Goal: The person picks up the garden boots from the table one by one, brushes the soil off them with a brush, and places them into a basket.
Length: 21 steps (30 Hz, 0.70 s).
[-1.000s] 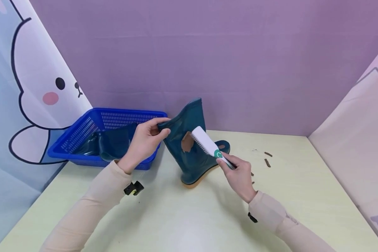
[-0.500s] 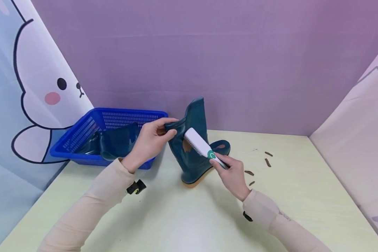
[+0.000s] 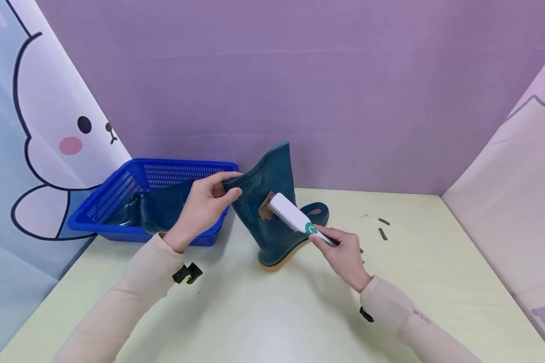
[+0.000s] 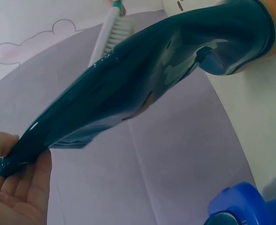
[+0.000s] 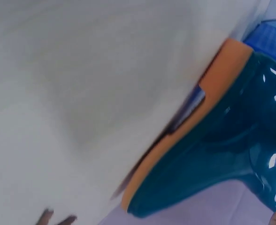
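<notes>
A dark teal rubber boot [image 3: 274, 222] with an orange sole stands on the pale table [image 3: 272, 312]. My left hand [image 3: 206, 204] pinches the top rim of its shaft [image 4: 16, 157]. A brown smear [image 3: 265, 207] marks the boot's side. My right hand [image 3: 342, 249] grips the green-tipped handle of a white scrub brush [image 3: 290, 214], whose bristles lie against the smear. The left wrist view shows the boot [image 4: 166, 70] stretched out with the brush [image 4: 111, 33] behind it. In the right wrist view, blurred, the boot's orange sole [image 5: 185, 126] is close.
A blue plastic basket [image 3: 141, 201] stands at the left rear with a second teal boot [image 3: 163, 209] lying inside. Small brown bits [image 3: 382, 228] are scattered on the table right of the boot. Purple and printed backdrops wall in three sides.
The brush has slid up and down the boot's side over the brown smear; the left hand has kept its pinch on the rim while the shaft swayed slightly.
</notes>
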Motion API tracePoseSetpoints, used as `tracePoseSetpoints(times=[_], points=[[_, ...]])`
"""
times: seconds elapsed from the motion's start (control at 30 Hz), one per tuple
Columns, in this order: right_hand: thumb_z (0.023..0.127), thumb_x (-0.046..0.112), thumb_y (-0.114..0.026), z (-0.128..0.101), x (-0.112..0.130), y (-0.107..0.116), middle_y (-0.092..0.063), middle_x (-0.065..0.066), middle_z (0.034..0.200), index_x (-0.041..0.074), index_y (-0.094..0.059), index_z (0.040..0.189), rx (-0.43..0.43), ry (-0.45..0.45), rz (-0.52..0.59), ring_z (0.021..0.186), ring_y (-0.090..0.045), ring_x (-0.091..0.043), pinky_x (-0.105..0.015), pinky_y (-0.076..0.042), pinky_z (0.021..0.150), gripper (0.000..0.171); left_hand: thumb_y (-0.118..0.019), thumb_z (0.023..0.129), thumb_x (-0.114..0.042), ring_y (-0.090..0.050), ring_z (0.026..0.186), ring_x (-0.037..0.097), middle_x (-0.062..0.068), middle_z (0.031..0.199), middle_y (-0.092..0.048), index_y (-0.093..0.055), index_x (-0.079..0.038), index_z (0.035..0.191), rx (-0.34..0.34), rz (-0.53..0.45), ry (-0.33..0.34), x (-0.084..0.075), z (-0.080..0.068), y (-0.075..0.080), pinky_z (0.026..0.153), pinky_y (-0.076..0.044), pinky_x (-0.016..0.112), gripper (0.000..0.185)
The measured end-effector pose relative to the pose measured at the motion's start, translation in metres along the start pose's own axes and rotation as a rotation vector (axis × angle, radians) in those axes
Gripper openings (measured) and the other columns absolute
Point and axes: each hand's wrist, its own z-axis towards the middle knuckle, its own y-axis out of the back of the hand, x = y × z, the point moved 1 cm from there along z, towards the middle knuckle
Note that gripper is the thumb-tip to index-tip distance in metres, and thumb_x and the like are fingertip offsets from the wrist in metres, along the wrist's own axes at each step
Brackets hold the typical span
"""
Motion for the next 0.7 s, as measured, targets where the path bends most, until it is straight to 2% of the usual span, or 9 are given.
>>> tracePoseSetpoints(times=[0.1,0.13,0.3,0.43,0.57,0.7], points=[[0.079,0.010,-0.072,0.003,0.002,0.004,-0.069,-0.018,0.094,0.000,-0.069,0.103,-0.032,-0.037,0.027,0.062,-0.055,-0.004,-0.017,-0.046,0.052,0.027,-0.058,0.090,-0.015,-0.040,0.052,0.016,0.006,0.066,-0.047,-0.056,-0.014,0.124,0.007,-0.013,0.007,0.000,0.000,0.000,0.046,-0.032,0.026,0.034],[0.079,0.010,-0.071,0.005,0.004,0.004,-0.069,-0.018,0.095,0.000,-0.069,0.104,-0.041,-0.037,0.037,0.063,-0.055,-0.004,-0.017,-0.046,0.053,0.027,-0.058,0.090,-0.015,-0.041,0.054,0.016,0.006,0.068,-0.050,-0.057,-0.015,0.124,0.010,-0.023,0.007,-0.001,0.000,-0.001,0.047,-0.033,0.026,0.034],[0.081,0.012,-0.069,0.009,0.010,-0.003,-0.069,-0.016,0.098,0.001,-0.067,0.108,-0.024,0.000,0.085,0.064,-0.054,-0.007,-0.018,-0.046,0.053,0.029,-0.058,0.090,-0.013,-0.057,0.069,0.017,0.009,0.092,-0.065,-0.058,-0.013,0.121,0.028,-0.045,-0.004,-0.006,0.003,-0.005,0.057,-0.045,0.022,0.031],[0.080,0.009,-0.070,0.009,0.009,-0.008,-0.069,-0.016,0.096,0.000,-0.067,0.107,0.010,0.005,0.058,0.064,-0.054,-0.008,-0.018,-0.047,0.054,0.029,-0.058,0.090,-0.013,-0.064,0.080,0.017,0.010,0.101,-0.067,-0.059,-0.012,0.120,0.030,-0.028,0.001,-0.009,0.004,-0.008,0.069,-0.053,0.026,0.030],[0.079,0.008,-0.071,0.007,0.006,-0.010,-0.069,-0.015,0.096,0.000,-0.068,0.105,0.033,0.003,0.027,0.065,-0.055,-0.010,-0.019,-0.048,0.054,0.028,-0.058,0.090,-0.013,-0.064,0.081,0.017,0.010,0.102,-0.066,-0.059,-0.012,0.121,0.027,-0.010,0.019,-0.009,0.004,-0.009,0.071,-0.054,0.031,0.031],[0.079,0.009,-0.071,0.006,0.005,-0.011,-0.070,-0.015,0.096,0.000,-0.068,0.105,0.047,0.048,-0.014,0.063,-0.054,-0.011,-0.020,-0.046,0.051,0.028,-0.057,0.090,-0.012,-0.064,0.080,0.018,0.012,0.102,-0.066,-0.059,-0.012,0.121,0.019,-0.009,0.025,-0.008,0.003,-0.008,0.070,-0.053,0.029,0.031]])
